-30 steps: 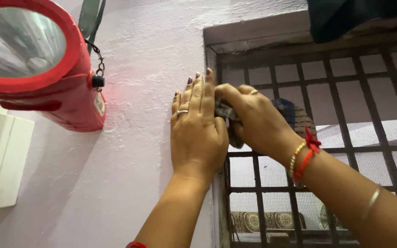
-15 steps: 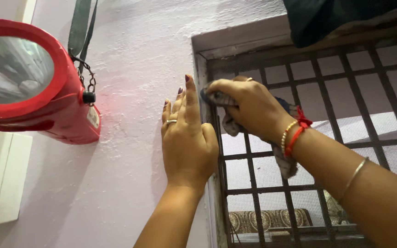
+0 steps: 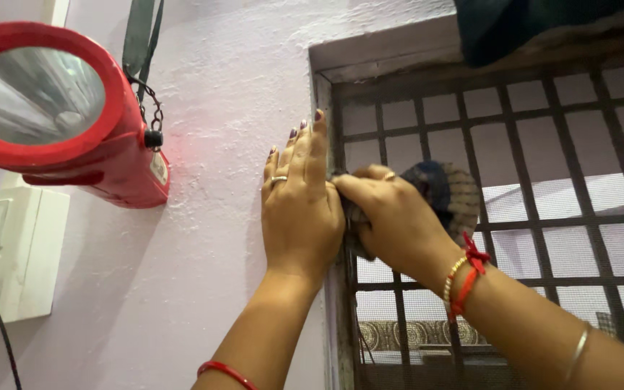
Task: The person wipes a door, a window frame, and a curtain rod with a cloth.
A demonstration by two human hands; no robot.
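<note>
Item one: our left hand (image 3: 299,217), laid flat against the pale lilac wall (image 3: 204,274) just beside the window frame (image 3: 324,87), fingers straight and spread slightly, holding nothing; a ring sits on one finger and a red bangle on the wrist.

Item two: our right hand (image 3: 391,224), fingers curled tight round a bunched dark cloth (image 3: 445,189), pressed to the left edge of the metal grille (image 3: 543,144) where it meets the frame. The cloth bulges out above and to the right of the knuckles, patterned in blue and brown, lying against the bars and the mesh behind them. The two hands touch at the thumb side.

Item three: red thread and bead bracelets on our right wrist, a thin bangle further down the forearm.

Item four: a red lantern torch (image 3: 59,115) with a round reflector, hanging by a dark strap and chain on the wall to the left, well apart from the hands.

Item five: a white switchboard (image 3: 16,253) below the torch, a black cable leading from it.

Item six: a dark fabric (image 3: 543,25) hanging over the top of the window.
</note>
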